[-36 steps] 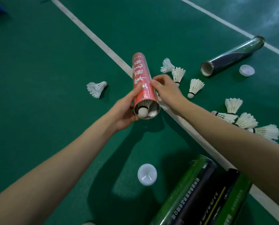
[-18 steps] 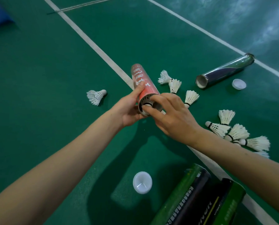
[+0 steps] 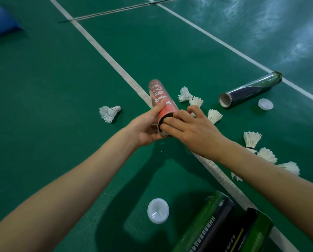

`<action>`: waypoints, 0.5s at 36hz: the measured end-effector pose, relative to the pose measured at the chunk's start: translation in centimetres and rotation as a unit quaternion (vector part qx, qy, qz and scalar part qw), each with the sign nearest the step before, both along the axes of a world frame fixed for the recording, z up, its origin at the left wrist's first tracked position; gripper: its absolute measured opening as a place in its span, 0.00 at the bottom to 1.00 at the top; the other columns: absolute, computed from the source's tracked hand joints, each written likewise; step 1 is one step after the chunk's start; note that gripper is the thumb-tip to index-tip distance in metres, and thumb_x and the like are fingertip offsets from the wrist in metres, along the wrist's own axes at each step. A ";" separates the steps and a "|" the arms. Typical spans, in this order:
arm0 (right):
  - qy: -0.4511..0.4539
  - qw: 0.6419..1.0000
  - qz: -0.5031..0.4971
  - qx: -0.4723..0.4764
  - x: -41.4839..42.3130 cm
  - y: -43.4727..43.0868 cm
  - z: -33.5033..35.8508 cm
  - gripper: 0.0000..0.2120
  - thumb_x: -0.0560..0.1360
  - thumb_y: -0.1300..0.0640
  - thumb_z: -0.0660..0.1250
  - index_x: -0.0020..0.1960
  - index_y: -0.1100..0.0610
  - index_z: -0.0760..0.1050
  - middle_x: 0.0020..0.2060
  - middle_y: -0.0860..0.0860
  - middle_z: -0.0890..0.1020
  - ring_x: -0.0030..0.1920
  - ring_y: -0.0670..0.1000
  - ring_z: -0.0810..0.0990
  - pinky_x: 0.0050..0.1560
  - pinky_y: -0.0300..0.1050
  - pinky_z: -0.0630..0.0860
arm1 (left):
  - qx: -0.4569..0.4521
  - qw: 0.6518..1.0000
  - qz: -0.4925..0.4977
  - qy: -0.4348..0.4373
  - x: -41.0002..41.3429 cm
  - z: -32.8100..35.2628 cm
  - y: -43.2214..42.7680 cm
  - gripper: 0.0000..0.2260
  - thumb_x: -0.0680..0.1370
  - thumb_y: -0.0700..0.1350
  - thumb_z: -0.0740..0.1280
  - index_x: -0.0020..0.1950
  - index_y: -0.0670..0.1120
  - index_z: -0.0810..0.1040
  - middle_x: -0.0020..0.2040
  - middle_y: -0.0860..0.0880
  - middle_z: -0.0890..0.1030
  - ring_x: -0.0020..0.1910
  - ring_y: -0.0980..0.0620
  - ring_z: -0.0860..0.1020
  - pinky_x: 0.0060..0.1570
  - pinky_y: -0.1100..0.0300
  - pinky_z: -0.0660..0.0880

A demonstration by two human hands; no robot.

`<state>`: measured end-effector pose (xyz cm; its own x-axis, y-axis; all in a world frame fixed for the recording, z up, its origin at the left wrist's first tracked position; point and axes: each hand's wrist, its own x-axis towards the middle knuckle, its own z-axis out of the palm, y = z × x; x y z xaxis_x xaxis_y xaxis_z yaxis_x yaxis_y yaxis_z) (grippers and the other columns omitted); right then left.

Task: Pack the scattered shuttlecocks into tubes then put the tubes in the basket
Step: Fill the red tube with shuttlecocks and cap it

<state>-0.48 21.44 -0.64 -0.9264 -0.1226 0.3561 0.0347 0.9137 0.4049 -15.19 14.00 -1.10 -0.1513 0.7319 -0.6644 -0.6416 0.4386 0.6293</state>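
Observation:
My left hand (image 3: 146,128) grips a red shuttlecock tube (image 3: 161,96) near its open end, which points toward me above the green floor. My right hand (image 3: 194,130) has its fingers stretched onto that open mouth, pressing on a white shuttlecock cork just inside. One shuttlecock (image 3: 109,112) lies alone to the left. Three more (image 3: 184,94) lie just behind my right hand. Several others (image 3: 252,139) are clustered at the right, partly hidden by my right forearm.
A dark shiny tube (image 3: 250,90) lies open at the right with its white cap (image 3: 265,104) beside it. Another white cap (image 3: 158,210) lies near me. Green and black tubes (image 3: 215,224) lie at the bottom right. A blue object (image 3: 1,22) sits far left.
My right hand has left the side of the red tube and come round to its open end, where its fingers now press inside. The tube has tilted lower, away from me.

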 end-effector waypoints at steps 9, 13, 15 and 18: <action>0.109 0.983 0.075 -0.127 1.5 0.7 -1.5 0.15 0.77 0.63 0.66 0.62 0.61 0.67 0.59 0.56 0.72 0.57 0.56 0.75 0.60 0.55 0.73 | -0.006 0.999 0.038 -0.037 -1.5 0.2 -0.1 0.34 0.70 0.61 0.71 0.66 0.39 0.74 0.60 0.41 0.79 0.41 0.47 0.82 0.35 0.56 0.80; 0.117 0.974 0.064 -0.184 2.5 0.1 -1.6 0.13 0.79 0.60 0.62 0.62 0.62 0.65 0.59 0.57 0.73 0.56 0.58 0.75 0.58 0.55 0.73 | -0.014 0.999 0.025 -0.045 -1.2 -0.3 -0.6 0.31 0.71 0.61 0.70 0.64 0.39 0.75 0.54 0.42 0.81 0.38 0.48 0.83 0.33 0.57 0.80; 0.109 0.977 0.064 -0.171 2.8 -0.1 -1.8 0.12 0.79 0.60 0.61 0.61 0.62 0.66 0.58 0.59 0.75 0.54 0.59 0.77 0.56 0.56 0.74 | -0.013 0.998 0.021 -0.059 -0.9 -0.5 -0.8 0.29 0.72 0.60 0.69 0.63 0.39 0.76 0.50 0.42 0.82 0.37 0.48 0.83 0.34 0.56 0.81; 0.102 0.978 0.069 -0.169 3.1 -0.4 -2.0 0.11 0.78 0.61 0.62 0.60 0.62 0.67 0.57 0.59 0.75 0.52 0.58 0.78 0.54 0.53 0.75 | -0.014 0.997 0.024 -0.066 -0.7 -0.8 -1.0 0.28 0.73 0.59 0.69 0.63 0.39 0.76 0.49 0.42 0.82 0.38 0.47 0.83 0.36 0.55 0.82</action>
<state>2.59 21.00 -2.61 -0.8149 -0.0840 0.5735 -0.0490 0.9959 0.0761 -15.91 13.04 -1.92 -0.0950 0.7066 -0.7012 -0.7386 0.4223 0.5256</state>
